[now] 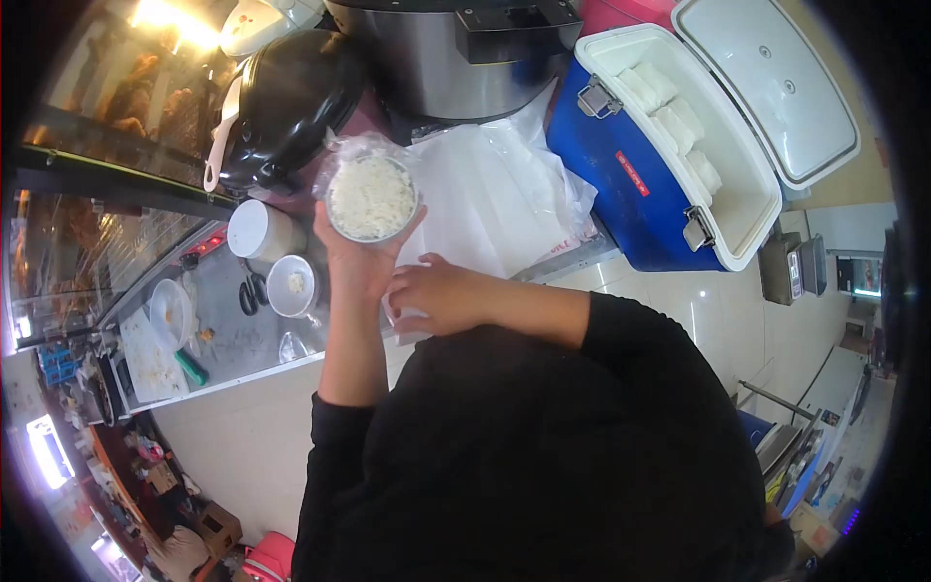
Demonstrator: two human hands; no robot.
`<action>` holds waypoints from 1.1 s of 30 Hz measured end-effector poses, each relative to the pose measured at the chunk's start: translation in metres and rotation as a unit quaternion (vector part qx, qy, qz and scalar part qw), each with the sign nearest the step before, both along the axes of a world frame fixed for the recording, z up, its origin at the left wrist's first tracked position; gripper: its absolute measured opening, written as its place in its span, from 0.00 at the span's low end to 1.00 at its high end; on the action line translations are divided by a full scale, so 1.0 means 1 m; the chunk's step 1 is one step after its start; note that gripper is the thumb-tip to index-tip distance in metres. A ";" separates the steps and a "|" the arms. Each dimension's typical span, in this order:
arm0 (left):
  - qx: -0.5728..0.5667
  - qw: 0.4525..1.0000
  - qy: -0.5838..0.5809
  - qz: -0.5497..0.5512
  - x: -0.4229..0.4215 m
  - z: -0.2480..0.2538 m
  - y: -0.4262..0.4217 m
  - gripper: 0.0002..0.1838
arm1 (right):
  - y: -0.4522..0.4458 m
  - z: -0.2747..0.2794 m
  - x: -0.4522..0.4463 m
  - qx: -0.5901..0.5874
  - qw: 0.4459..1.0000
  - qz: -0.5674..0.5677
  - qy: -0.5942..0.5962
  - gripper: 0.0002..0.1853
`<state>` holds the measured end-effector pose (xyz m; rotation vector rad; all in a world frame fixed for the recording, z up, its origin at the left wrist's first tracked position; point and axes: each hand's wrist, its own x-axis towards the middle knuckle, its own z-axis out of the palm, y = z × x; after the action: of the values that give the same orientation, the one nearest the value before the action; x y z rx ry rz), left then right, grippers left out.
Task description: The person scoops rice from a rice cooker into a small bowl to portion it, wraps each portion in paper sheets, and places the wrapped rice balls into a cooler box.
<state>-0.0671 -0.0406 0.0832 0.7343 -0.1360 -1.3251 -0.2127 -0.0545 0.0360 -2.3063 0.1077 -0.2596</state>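
My left hand [361,254] is closed around a round bowl [415,215] filled with white rice [370,198]. Clear plastic film [354,147] bunches up around the bowl's far rim. Close beside that wrist, my right hand [432,296] lies over the near left corner of a stack of white sheets [475,199], palm down with its fingers apart. Nothing shows in its grasp. Left of my left forearm stands a small white bowl [291,286] with some rice in the bottom. A white lidded tub [260,231] is just behind it.
A large steel cooker [427,82] stands at the back, beside a black lidded pot [291,107]. On the right, an open blue cooler [621,165] holds several white wrapped packets [684,126]. Scissors [252,291] and a green-handled tool [191,367] lie left, below a glass display case [107,223].
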 end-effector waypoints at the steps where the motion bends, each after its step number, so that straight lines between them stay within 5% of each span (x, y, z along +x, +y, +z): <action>1: 0.007 1.000 0.016 0.000 0.000 -0.010 -0.002 0.36 | -0.006 -0.007 -0.004 0.009 0.999 -0.043 0.032 0.11; 3: 0.008 0.999 -0.014 -0.030 0.009 -0.043 0.001 0.35 | -0.022 -0.017 -0.016 0.024 0.987 -0.129 0.096 0.10; 5: 0.032 0.999 -0.028 -0.030 0.012 -0.062 0.007 0.34 | -0.025 -0.016 -0.038 -0.096 0.929 -0.350 0.077 0.16; 8: 0.051 0.998 -0.014 -0.016 0.014 -0.072 0.018 0.34 | -0.029 -0.021 -0.056 -0.035 0.866 -0.461 0.190 0.24; 15: 0.055 0.997 -0.034 -0.032 0.008 -0.067 0.021 0.34 | -0.039 -0.043 -0.043 0.094 0.855 -0.470 0.199 0.28; 18: 0.051 0.998 -0.031 -0.034 0.005 -0.067 0.023 0.35 | -0.043 -0.037 -0.043 0.108 0.835 -0.487 0.233 0.20; 21: 0.051 0.998 -0.030 -0.020 0.002 -0.063 0.023 0.35 | -0.038 -0.018 -0.044 -0.022 0.897 -0.390 0.209 0.12; 25: 0.029 0.999 -0.021 0.006 0.004 -0.052 0.030 0.34 | -0.033 -0.046 -0.036 -0.074 0.967 -0.243 0.019 0.13; 33: 0.027 0.994 -0.058 0.085 0.013 -0.015 0.043 0.37 | -0.025 -0.028 -0.007 -0.227 0.948 -0.091 0.204 0.19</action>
<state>-0.0540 0.0019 0.0687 0.8518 -0.1283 -1.1277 -0.2198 -0.0793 0.0079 -2.7852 0.5192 0.1238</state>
